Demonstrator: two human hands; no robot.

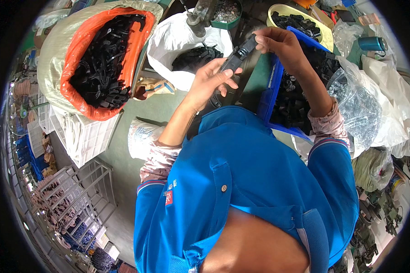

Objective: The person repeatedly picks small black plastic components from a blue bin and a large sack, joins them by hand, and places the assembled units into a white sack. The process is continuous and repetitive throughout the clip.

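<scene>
My left hand (210, 81) is closed on the near end of a long black plastic part (237, 57), with the thumb along it. The part slants up to the right, and a small coil-like piece shows near its middle. At its upper end the thumb and fingers of my right hand (280, 45) are pinched together. Whether they grip the part itself or a tiny piece at its tip is too small to tell. Beneath my right forearm stands a blue crate (272, 86) of black plastic parts. A white bag (161, 54) with black pieces inside lies beyond my left hand.
At the left, a large sack with an orange liner (73, 68) is full of black parts. Metal machine parts (197, 25) rise at the back, beside a green box (228, 25) of small pieces. A yellow basin (325, 34), clear plastic bags (355, 109) and a blue-green cup (371, 44) stand right.
</scene>
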